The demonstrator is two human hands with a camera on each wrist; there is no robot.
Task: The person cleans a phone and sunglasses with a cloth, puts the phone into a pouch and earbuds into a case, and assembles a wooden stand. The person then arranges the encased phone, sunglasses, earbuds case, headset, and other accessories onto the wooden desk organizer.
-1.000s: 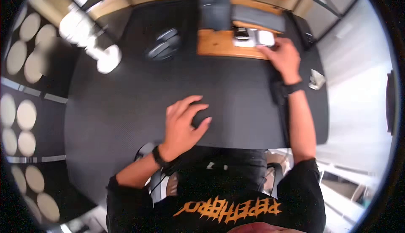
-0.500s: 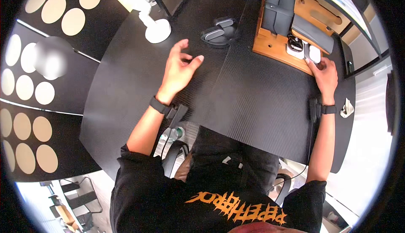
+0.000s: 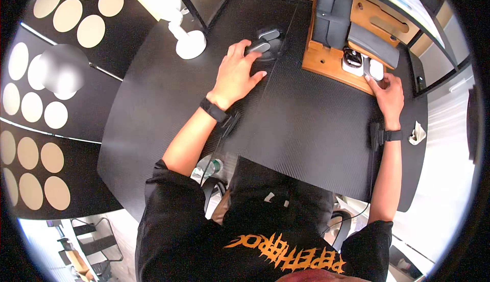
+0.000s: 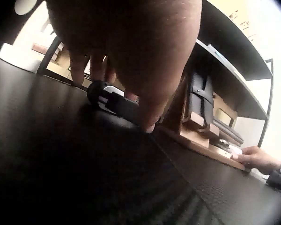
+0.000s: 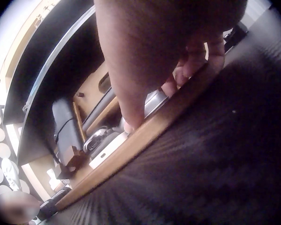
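My left hand [image 3: 235,75] reaches over what looks like a pair of black and grey headphones [image 3: 269,34] lying on the desk. Its fingertips overlap the nearer grey ear cup, while the thumb sticks out to the side. Seen from the left wrist, the fingers [image 4: 98,68] come down behind the headphones [image 4: 114,101]. At the wooden organizer, my right hand [image 3: 390,95] pinches the right end of a white charging dock [image 3: 353,66] between thumb and bent fingers. A black watch [image 3: 352,56] sits on the dock's left part. In the right wrist view the thumb [image 5: 129,126] meets the dock's edge.
The wooden organizer [image 3: 337,72] also carries a black pouch [image 3: 332,19] and a grey case [image 3: 375,44]. A white lamp [image 3: 190,44] stands at the back left. Crumpled white tissue [image 3: 417,134] lies near the right edge. A shelf spans the back.
My left hand has moved forward and right, from the near desk to over the headphones, its fingers now reaching their grey cup. The right hand stays at the dock; the head view has shifted.
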